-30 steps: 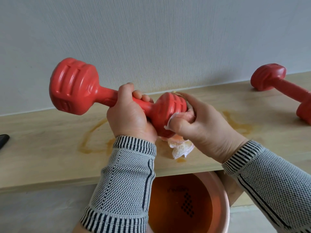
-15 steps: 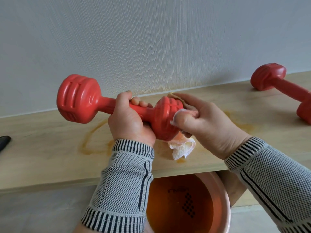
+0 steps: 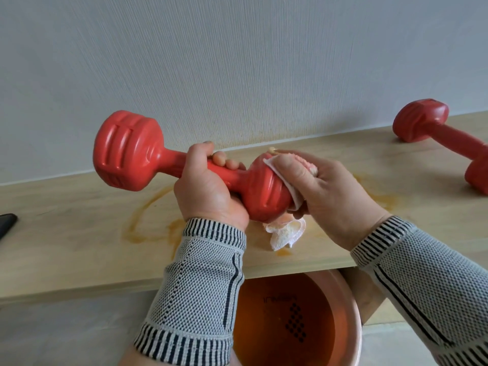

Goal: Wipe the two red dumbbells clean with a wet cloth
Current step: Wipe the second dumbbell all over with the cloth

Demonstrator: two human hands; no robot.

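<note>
My left hand (image 3: 208,194) grips the handle of a red dumbbell (image 3: 132,151) and holds it above the wooden shelf (image 3: 66,233). The dumbbell's left head is raised; its right head sits low by my right hand. My right hand (image 3: 324,191) holds a pale wet cloth (image 3: 285,233) against that right head, fingers curled round the cloth. Part of the cloth hangs below the head onto the shelf. The second red dumbbell (image 3: 433,133) lies on the shelf at the far right, partly cut off by the frame edge.
Orange-brown wet stains (image 3: 142,220) mark the shelf under my hands. A pink basin (image 3: 351,313) of orange water stands below the shelf's front edge. A dark object (image 3: 6,223) pokes in at the left edge. A grey wall rises behind the shelf.
The dumbbell's left head has dropped lower and moved right. My right hand has shifted the cloth up over the top of the right head.
</note>
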